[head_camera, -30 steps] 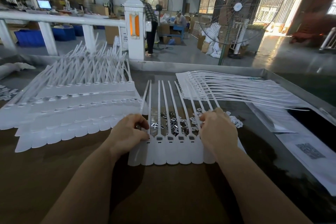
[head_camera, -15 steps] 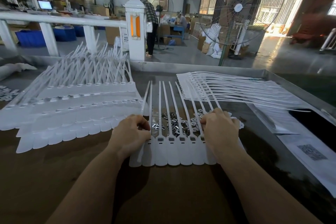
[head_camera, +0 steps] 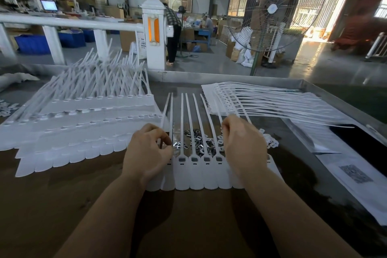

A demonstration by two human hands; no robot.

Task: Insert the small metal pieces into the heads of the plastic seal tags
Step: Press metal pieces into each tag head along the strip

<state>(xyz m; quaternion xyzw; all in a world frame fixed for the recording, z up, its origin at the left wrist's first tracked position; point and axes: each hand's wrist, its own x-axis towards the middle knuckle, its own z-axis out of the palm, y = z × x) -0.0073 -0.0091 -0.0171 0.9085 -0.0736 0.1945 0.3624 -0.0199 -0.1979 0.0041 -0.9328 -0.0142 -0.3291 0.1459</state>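
Note:
A joined row of white plastic seal tags (head_camera: 196,176) lies flat in front of me, straps pointing away, with dark slots in the visible heads. A heap of small shiny metal pieces (head_camera: 196,142) sits under the straps just beyond the heads. My left hand (head_camera: 146,153) has curled fingers pinched at the head of the leftmost tags; what it pinches is hidden. My right hand (head_camera: 243,144) is curled over the right end of the row and the edge of the heap; its fingertips are hidden.
Overlapping rows of white tags (head_camera: 79,123) fill the left of the brown table (head_camera: 104,216). Another stack of tags (head_camera: 261,102) lies at the right, by printed sheets (head_camera: 354,176). A metal rim (head_camera: 335,98) bounds the table. A standing fan (head_camera: 272,10) and a person are beyond.
Both hands stayed at the row's ends with small finger shifts. The row of tags has not visibly moved.

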